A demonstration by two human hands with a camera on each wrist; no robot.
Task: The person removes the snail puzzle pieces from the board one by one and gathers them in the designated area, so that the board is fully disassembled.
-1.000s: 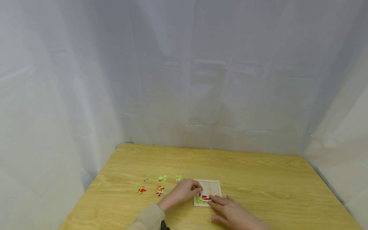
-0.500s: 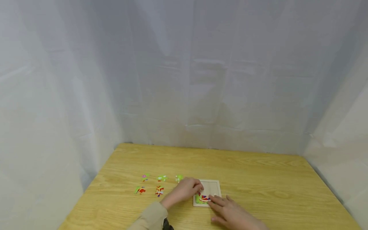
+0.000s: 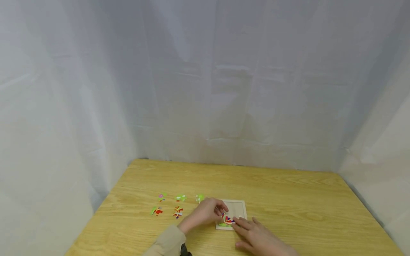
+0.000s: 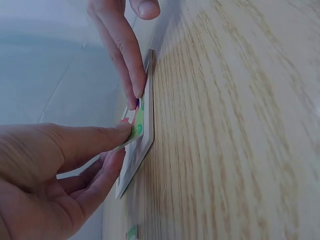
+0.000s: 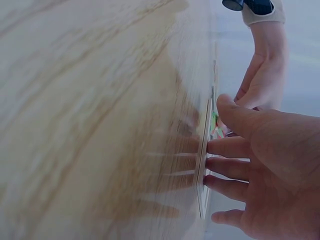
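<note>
A square wooden puzzle tray [image 3: 243, 209] lies on the table between the two hands. In its near left part are colourful puzzle pieces [image 3: 229, 219] in red, blue and green. My left hand [image 3: 207, 210] reaches over the tray's left side. In the left wrist view its thumb and fingers pinch a green-edged puzzle piece [image 4: 137, 127], which stands tilted above the tray floor. My right hand [image 3: 256, 234] lies at the near right side, its fingers fairly straight and its fingertips on the tray's edge and the pieces beside it.
Left of the tray, several loose pieces lie in two rows, among them a red-and-yellow piece [image 3: 178, 212], a red-and-green piece [image 3: 157, 211] and a green piece [image 3: 200, 197]. The wooden table [image 3: 294, 199] extends right of the tray. White sheeting [image 3: 237, 89] hangs behind and at both sides.
The coloured piece under my left fingers has tipped up, its left side raised from the tray. My left hand has shifted only slightly. My right hand stays in place.
</note>
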